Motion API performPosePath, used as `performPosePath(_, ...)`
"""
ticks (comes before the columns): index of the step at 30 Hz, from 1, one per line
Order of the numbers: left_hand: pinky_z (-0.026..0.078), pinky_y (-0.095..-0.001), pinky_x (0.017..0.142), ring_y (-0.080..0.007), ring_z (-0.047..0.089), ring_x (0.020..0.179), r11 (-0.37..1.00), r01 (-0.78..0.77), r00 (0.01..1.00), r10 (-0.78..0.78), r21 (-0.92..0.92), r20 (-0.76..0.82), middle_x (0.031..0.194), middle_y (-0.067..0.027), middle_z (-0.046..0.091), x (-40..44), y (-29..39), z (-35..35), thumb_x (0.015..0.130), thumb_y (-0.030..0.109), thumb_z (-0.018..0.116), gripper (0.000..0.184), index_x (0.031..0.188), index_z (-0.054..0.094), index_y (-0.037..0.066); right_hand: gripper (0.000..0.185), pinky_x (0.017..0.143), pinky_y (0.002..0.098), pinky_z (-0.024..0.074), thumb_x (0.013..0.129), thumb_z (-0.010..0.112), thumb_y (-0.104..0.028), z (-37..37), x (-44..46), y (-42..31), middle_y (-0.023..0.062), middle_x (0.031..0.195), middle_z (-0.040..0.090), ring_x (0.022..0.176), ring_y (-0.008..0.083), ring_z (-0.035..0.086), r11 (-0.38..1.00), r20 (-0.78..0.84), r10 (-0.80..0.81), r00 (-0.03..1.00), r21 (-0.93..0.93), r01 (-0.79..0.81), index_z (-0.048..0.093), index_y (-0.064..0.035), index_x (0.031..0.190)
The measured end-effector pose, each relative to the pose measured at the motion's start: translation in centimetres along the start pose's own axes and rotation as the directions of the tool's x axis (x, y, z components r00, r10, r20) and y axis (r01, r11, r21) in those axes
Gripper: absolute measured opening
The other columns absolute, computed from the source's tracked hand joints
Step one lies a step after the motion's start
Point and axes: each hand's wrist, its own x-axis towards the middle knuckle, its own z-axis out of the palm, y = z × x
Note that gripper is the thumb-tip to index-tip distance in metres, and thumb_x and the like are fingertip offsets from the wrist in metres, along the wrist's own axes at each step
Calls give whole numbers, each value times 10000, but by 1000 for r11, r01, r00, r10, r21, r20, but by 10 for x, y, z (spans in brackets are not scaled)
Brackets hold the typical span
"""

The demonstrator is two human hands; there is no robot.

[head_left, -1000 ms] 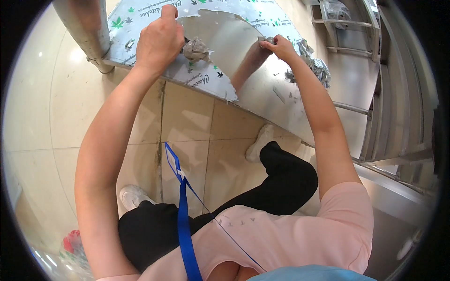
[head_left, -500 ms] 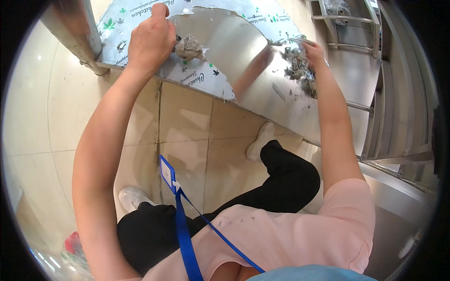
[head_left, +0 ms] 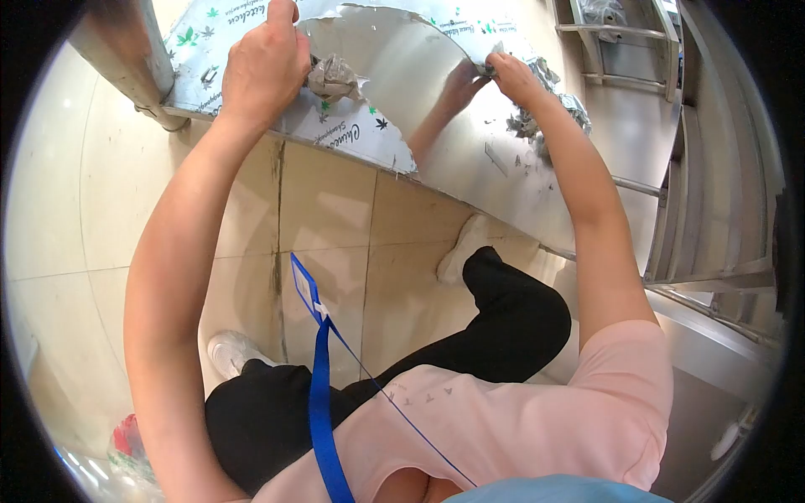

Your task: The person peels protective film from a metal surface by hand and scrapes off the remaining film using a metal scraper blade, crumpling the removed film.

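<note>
A metal sheet with a shiny bare surface lies in front of me, partly covered by white printed protective film with leaf patterns and torn edges. My left hand is closed at the left, with a crumpled wad of film sticking out beside its fingers. On the right, my right hand pinches the torn edge of the film at the far side of the bare area. Crumpled grey film scraps lie under and beside my right wrist.
A round metal leg stands at the left of the sheet. Metal racks line the right side. Tiled floor lies below, and a blue lanyard with a badge hangs in front of me.
My right hand has moved left, from the crumpled scraps to the torn film edge. The left hand stays closed at nearly the same place.
</note>
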Motion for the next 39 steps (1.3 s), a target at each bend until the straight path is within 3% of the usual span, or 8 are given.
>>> performPosePath(7,454,-477,631,-417,583,696,999,-7,1000,8,38,-10,704,-225,593,1,-1,4,829,125,496,186,990,454,44,174,738,411,480,780,452,27,-11,16,18,182,880,624,860,347,599,997,214,-23,977,-71,39,582,-21,885)
performPosePath(13,454,-477,626,-417,584,701,997,27,1000,-27,70,7,717,-226,597,3,1,3,828,125,498,191,994,456,41,177,726,321,491,825,569,-127,-88,24,197,79,830,672,753,165,629,957,-175,289,941,67,-281,613,-17,957)
performPosePath(14,455,-475,626,-416,585,702,996,35,999,-36,80,15,721,-224,597,3,2,3,827,122,499,189,993,457,41,189,731,327,491,833,575,-156,-109,27,229,103,862,664,786,179,628,981,-208,77,975,-161,-111,606,-21,961)
performPosePath(21,465,-465,636,-399,596,700,997,-12,1000,10,-82,-26,708,-210,605,0,-3,1,829,113,499,169,967,445,32,205,760,379,478,839,584,-190,-76,8,41,146,836,637,817,276,595,999,-91,-34,995,22,37,661,-17,916)
performPosePath(29,470,-418,681,-374,591,764,993,19,982,-40,-119,-184,844,-182,610,3,-6,5,850,123,520,161,969,524,15,305,567,292,463,723,651,-5,-39,-54,92,95,787,566,662,144,561,433,244,645,724,664,-610,470,22,967)
performPosePath(33,469,-384,720,-333,581,838,993,-81,970,60,-81,-237,940,-159,589,3,-12,8,847,111,517,137,919,576,10,339,661,271,450,696,578,-1,-25,-92,123,64,827,592,736,145,556,303,500,554,666,624,-721,591,-27,1033)
performPosePath(36,470,-386,719,-314,581,841,994,-105,973,96,-31,-210,935,-150,594,5,-9,5,834,210,568,207,869,598,7,330,783,317,459,749,502,-96,-17,-96,121,136,927,643,859,227,608,425,193,790,582,513,-746,637,-41,1045)
performPosePath(39,475,-388,715,-315,584,836,986,-63,997,68,153,-27,904,-157,599,8,3,0,813,327,593,326,858,603,5,348,889,384,432,785,446,-246,-45,-83,77,193,1033,629,1002,320,586,498,12,866,499,-103,-861,671,-44,956)
